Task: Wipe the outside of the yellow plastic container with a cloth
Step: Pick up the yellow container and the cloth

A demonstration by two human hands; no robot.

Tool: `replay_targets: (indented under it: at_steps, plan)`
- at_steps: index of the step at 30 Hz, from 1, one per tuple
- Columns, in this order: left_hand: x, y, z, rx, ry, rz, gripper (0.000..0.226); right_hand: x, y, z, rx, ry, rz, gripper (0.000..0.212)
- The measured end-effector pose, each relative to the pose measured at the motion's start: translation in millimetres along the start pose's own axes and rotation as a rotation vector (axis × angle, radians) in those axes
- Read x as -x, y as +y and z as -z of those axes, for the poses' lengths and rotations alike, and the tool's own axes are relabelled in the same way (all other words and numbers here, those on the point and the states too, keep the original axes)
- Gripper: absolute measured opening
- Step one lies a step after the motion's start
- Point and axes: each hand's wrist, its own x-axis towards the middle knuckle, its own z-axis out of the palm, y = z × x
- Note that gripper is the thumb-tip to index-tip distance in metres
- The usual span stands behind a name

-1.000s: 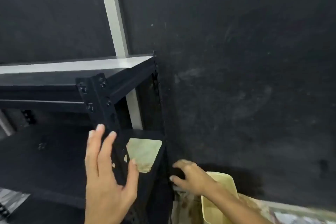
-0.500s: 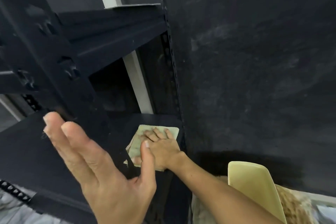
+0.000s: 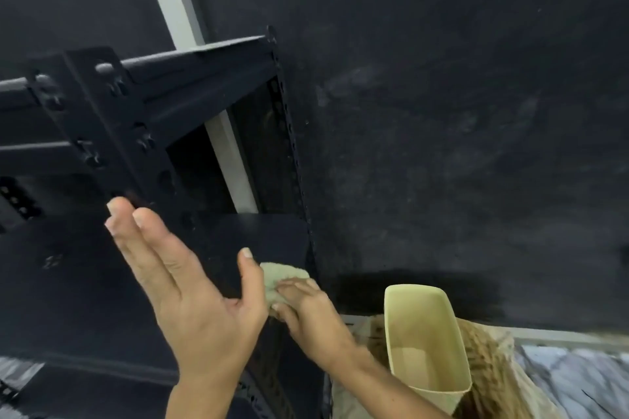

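My right hand (image 3: 306, 313) has dragged the cloth (image 3: 279, 277) from flat on the shelf (image 3: 258, 235) to its front edge, fingers now closing on the bunched fabric. My left hand (image 3: 190, 296) stays spread wide, holding nothing. The yellow container (image 3: 425, 343) stands open-topped just right of my forearm, with free space above it.
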Motion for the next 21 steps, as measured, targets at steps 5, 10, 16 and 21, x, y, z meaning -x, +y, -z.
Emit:
replay_targets:
  at_steps: [5, 10, 16, 21]
  plan:
    - [25.0, 9.8, 5.2, 0.091, -0.1, 0.08, 0.094, 65.0, 16.9, 49.4, 0.095, 0.052, -0.037, 0.034]
    - [88.5, 27.6, -0.6, 0.083, -0.214, 0.15, 0.079, 131.5, 53.7, 109.8, 0.263, 0.039, -0.146, 0.037]
    - [148.1, 45.7, -59.6, 0.249, -0.961, 0.398, 0.062, 197.1, 116.9, 149.2, 0.36, 0.04, -0.328, 0.031]
    - [201.5, 74.0, -160.6, 0.249, -1.538, 0.328, 0.081, 231.2, 178.4, 154.4, 0.289, 0.234, -0.479, 0.017]
